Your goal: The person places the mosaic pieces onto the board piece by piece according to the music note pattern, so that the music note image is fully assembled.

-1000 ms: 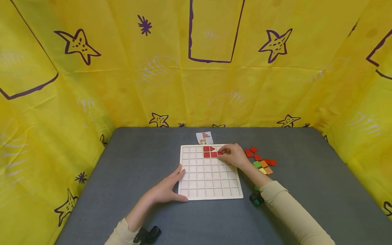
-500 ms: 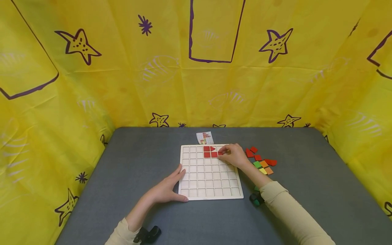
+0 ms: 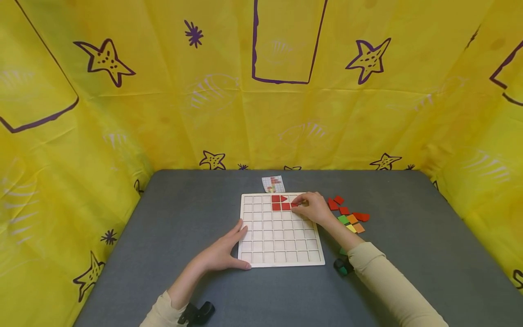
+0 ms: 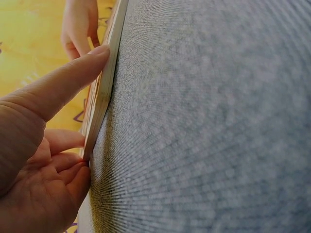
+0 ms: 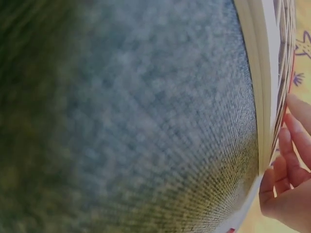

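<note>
A white square board (image 3: 267,245) with a raised grid lies on the table. Several red tiles (image 3: 276,206) fill cells near its far edge, one of them a pointed red tile (image 3: 283,199). My right hand (image 3: 312,207) pinches a small red tile (image 3: 294,205) over the cell at the right end of the second row; the fingers partly cover it. My left hand (image 3: 222,250) spreads around the board's near left corner. Its thumb (image 4: 73,77) touches the near edge and its other fingers rest along the left side.
A small printed card (image 3: 273,184) lies behind the board. Right of the board are loose red tiles (image 3: 333,204), a green tile (image 3: 342,219), orange tiles (image 3: 358,227) and a yellow tile (image 3: 350,227). More green pieces (image 3: 342,270) lie partly hidden by the right wrist. Yellow cloth surrounds the grey table (image 3: 184,195).
</note>
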The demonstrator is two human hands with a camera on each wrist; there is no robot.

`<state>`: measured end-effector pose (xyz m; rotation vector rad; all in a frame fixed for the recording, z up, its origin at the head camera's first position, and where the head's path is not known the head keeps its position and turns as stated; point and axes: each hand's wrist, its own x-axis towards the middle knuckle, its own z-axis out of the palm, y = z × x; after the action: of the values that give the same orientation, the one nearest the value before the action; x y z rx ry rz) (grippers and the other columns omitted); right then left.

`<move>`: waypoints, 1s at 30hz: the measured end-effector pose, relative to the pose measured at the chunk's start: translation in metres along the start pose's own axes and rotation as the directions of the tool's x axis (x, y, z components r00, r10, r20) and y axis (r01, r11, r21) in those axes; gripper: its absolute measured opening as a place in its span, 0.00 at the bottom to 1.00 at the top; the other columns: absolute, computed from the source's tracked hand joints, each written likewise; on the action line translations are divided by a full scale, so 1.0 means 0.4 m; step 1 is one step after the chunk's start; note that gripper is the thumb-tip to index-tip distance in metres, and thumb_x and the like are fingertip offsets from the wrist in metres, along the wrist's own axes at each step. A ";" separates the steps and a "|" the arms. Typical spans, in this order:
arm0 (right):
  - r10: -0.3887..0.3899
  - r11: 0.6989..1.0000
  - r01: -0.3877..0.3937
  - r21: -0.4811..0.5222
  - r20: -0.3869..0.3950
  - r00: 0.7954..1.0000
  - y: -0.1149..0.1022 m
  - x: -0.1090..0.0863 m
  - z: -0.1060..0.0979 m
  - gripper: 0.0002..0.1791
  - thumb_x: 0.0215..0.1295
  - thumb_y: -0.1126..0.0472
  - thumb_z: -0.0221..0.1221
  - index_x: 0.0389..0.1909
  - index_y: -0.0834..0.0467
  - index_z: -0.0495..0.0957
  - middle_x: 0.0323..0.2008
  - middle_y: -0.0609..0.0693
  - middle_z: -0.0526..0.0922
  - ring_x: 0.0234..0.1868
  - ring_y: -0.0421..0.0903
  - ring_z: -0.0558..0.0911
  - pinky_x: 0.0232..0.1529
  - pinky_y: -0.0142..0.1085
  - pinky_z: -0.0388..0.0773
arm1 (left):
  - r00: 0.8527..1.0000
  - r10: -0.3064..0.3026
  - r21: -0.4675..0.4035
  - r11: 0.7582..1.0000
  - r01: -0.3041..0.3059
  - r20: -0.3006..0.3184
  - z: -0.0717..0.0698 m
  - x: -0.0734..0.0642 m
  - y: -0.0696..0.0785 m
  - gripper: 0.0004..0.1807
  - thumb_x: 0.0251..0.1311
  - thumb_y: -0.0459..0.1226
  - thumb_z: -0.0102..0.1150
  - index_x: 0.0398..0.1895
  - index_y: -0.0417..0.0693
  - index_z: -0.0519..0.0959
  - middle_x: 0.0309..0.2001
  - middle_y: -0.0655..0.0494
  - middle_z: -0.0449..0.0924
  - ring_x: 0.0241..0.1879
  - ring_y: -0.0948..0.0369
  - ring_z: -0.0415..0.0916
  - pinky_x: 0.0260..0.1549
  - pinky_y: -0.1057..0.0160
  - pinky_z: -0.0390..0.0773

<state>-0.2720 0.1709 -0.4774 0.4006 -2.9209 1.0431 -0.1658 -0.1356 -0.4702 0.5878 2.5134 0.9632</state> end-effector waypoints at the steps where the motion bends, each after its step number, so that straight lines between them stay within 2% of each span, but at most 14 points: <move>1: 0.002 1.000 -0.002 -0.001 -0.001 1.000 0.000 0.000 0.000 0.11 0.52 0.53 0.70 0.35 0.53 0.86 0.34 0.48 0.85 0.39 0.48 0.72 0.40 0.38 0.63 | 1.000 0.001 0.001 1.000 -0.001 0.000 0.000 0.000 0.000 0.58 0.43 0.51 0.74 0.74 0.42 0.51 0.76 0.45 0.37 0.74 0.46 0.43 0.66 0.43 0.54; 12: 0.043 0.999 -0.043 0.001 -0.004 0.999 -0.001 0.003 0.003 0.11 0.51 0.52 0.70 0.33 0.52 0.85 0.32 0.47 0.84 0.38 0.48 0.70 0.38 0.38 0.62 | 1.000 0.002 0.001 1.000 -0.002 -0.001 0.003 -0.001 -0.004 0.58 0.43 0.52 0.73 0.74 0.42 0.51 0.76 0.45 0.38 0.74 0.46 0.44 0.65 0.43 0.55; 18: 0.037 0.999 -0.037 0.001 0.010 0.999 0.003 0.005 -0.001 0.09 0.58 0.50 0.65 0.32 0.50 0.86 0.33 0.46 0.85 0.38 0.47 0.72 0.39 0.37 0.64 | 1.000 -0.002 0.000 1.000 0.002 0.001 0.000 -0.002 0.002 0.58 0.43 0.51 0.73 0.73 0.41 0.51 0.76 0.44 0.37 0.74 0.46 0.44 0.66 0.43 0.55; 25: 0.062 0.994 -0.062 0.091 0.001 0.998 0.014 -0.018 -0.030 0.12 0.63 0.50 0.61 0.38 0.53 0.85 0.27 0.50 0.82 0.26 0.45 0.73 0.25 0.34 0.66 | 1.000 -0.005 0.005 1.000 0.005 0.003 0.001 0.000 0.003 0.58 0.43 0.52 0.73 0.74 0.42 0.51 0.76 0.45 0.37 0.74 0.47 0.43 0.66 0.43 0.54; 30: 0.086 0.993 -0.081 0.091 -0.049 0.995 0.036 -0.041 -0.068 0.14 0.63 0.50 0.61 0.41 0.54 0.85 0.37 0.52 0.85 0.34 0.46 0.78 0.33 0.35 0.72 | 1.000 -0.006 0.002 1.000 0.006 0.000 0.001 -0.003 0.004 0.58 0.43 0.52 0.73 0.73 0.41 0.51 0.76 0.44 0.38 0.74 0.46 0.44 0.66 0.42 0.55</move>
<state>-0.2615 0.2025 -0.4670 0.2498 -2.8749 1.1779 -0.1641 -0.1349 -0.4693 0.5804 2.5152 0.9580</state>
